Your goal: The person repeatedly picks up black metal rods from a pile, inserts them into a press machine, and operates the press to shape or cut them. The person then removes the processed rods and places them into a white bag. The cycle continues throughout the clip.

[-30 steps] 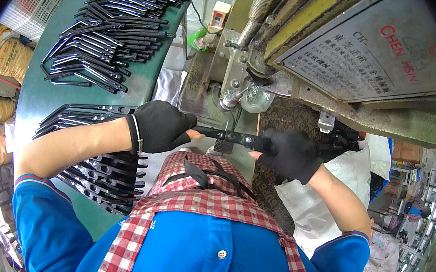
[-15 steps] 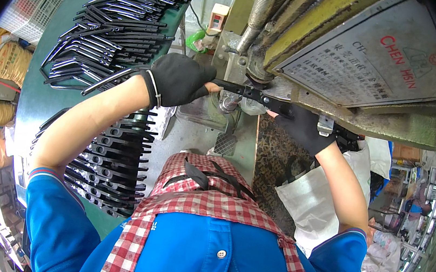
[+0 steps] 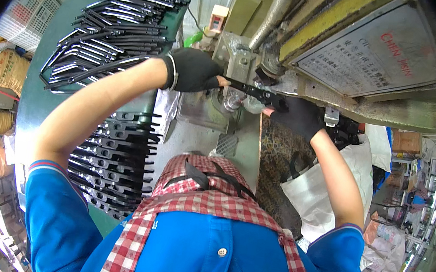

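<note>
My left hand point(image 3: 196, 72), in a black glove with bare fingertips, is closed around the left part of a black metal lever bar point(image 3: 253, 91). The right part of the bar, which has holes in it, is in my closed right hand point(image 3: 300, 119), gloved the same way. Between the hands the bar slants down to the right, just in front of the press machine point(image 3: 271, 61) and its round metal tooling point(image 3: 231, 102). Whether the bar continues left past my wrist is hard to tell, as my forearm covers that area.
On the left stands a green table point(image 3: 41, 114) bearing a pile of bent black bars point(image 3: 116, 31) and a row of flat-ended black bars point(image 3: 111, 163). A white sack point(image 3: 326, 187) is at the right, near black parts point(image 3: 346, 133). A foot pedal point(image 3: 226, 144) lies below.
Both hands have shifted slightly upward with the bar, the left one also to the right. My right hand sits a little further left, and the view has shifted slightly.
</note>
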{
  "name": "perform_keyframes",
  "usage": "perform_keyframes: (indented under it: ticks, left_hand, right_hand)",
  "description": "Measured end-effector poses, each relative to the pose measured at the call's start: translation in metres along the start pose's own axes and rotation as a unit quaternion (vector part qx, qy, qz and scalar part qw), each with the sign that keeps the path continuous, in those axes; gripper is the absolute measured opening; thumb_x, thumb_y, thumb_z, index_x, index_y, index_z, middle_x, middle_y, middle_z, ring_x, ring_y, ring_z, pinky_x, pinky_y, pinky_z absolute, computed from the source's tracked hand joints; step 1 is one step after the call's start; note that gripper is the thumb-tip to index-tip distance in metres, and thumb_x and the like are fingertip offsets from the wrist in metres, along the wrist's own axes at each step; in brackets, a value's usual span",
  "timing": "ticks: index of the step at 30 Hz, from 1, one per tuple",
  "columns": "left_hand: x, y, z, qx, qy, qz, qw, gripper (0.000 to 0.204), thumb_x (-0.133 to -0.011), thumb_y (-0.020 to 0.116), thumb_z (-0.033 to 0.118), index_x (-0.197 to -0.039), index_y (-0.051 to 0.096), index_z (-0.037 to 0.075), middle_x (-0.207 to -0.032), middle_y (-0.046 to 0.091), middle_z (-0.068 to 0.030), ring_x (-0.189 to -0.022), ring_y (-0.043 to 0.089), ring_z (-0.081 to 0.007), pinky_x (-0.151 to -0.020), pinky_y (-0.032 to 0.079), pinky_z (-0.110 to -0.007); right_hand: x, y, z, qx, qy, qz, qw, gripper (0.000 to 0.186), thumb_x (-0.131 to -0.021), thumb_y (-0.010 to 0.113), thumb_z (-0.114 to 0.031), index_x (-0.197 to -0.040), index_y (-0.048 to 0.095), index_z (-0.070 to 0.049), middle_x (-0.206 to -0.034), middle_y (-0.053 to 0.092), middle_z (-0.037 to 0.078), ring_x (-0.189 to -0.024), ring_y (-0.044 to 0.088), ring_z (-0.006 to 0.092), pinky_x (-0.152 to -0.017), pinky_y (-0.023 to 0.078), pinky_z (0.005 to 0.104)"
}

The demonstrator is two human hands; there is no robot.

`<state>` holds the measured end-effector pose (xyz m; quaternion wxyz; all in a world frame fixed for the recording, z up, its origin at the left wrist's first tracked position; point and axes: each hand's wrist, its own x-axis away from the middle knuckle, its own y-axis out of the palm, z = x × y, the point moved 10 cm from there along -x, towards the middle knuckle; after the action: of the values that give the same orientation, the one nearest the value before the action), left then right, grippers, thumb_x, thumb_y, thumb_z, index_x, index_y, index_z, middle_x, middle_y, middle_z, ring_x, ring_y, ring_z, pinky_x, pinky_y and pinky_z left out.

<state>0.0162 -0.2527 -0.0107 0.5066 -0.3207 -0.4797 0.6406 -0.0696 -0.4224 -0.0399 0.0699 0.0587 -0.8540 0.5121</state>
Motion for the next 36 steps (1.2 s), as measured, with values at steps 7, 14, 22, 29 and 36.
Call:
perform_keyframes:
  ticks: [7,14,22,29,36]
  left_hand:
    - [0.003,0.003,-0.003,-0.047,-0.007,0.04,0.998,0.033,-0.094,0.048,0.042,-0.102,0.059,0.012,-0.072,0.063,-0.0178,-0.07,0.063,-0.0387,-0.062,0.049,-0.047]
    - [-0.008,0.017,-0.002,-0.068,-0.002,0.014,0.998,0.03,-0.086,0.06,0.039,-0.096,0.061,0.011,-0.079,0.066,-0.0152,-0.077,0.066,-0.0359,-0.067,0.05,-0.046]
    - [0.006,0.029,-0.017,-0.08,-0.061,0.002,0.995,0.023,-0.084,0.063,0.034,-0.092,0.062,0.012,-0.079,0.066,-0.0117,-0.078,0.067,-0.0327,-0.065,0.051,-0.046]
    - [0.016,0.021,-0.027,-0.066,-0.065,0.009,0.996,0.025,-0.083,0.065,0.036,-0.092,0.062,0.013,-0.079,0.066,-0.0112,-0.078,0.067,-0.0316,-0.066,0.051,-0.045]
    - [0.014,0.008,-0.009,-0.002,-0.042,0.09,0.995,0.05,-0.08,0.067,0.049,-0.111,0.057,0.011,-0.089,0.066,-0.0152,-0.083,0.065,-0.0363,-0.07,0.051,-0.046]
  right_hand:
    - [-0.005,-0.002,-0.006,0.038,0.005,-0.051,0.998,0.046,-0.075,0.073,-0.043,-0.09,0.065,0.0,-0.081,0.064,0.02,-0.079,0.063,0.0319,-0.072,0.048,0.0401]
    - [-0.005,0.025,0.017,0.109,0.089,-0.071,0.987,0.045,-0.072,0.071,-0.044,-0.094,0.065,-0.005,-0.086,0.067,0.019,-0.083,0.065,0.0359,-0.077,0.05,0.0443]
    - [0.047,-0.024,-0.062,0.093,-0.138,0.27,0.948,0.035,-0.072,0.075,-0.024,-0.1,0.061,-0.008,-0.087,0.064,0.012,-0.082,0.062,0.0328,-0.075,0.049,0.0423]
    - [0.066,0.058,-0.083,-0.059,-0.265,0.075,0.959,0.011,-0.077,0.068,-0.014,-0.083,0.061,-0.008,-0.082,0.063,0.01,-0.076,0.061,0.0315,-0.068,0.048,0.0405]
    - [0.021,0.092,0.001,-0.171,-0.06,0.064,0.981,0.012,-0.08,0.065,-0.016,-0.085,0.064,-0.005,-0.074,0.063,0.012,-0.069,0.063,0.0237,-0.065,0.048,0.0335]
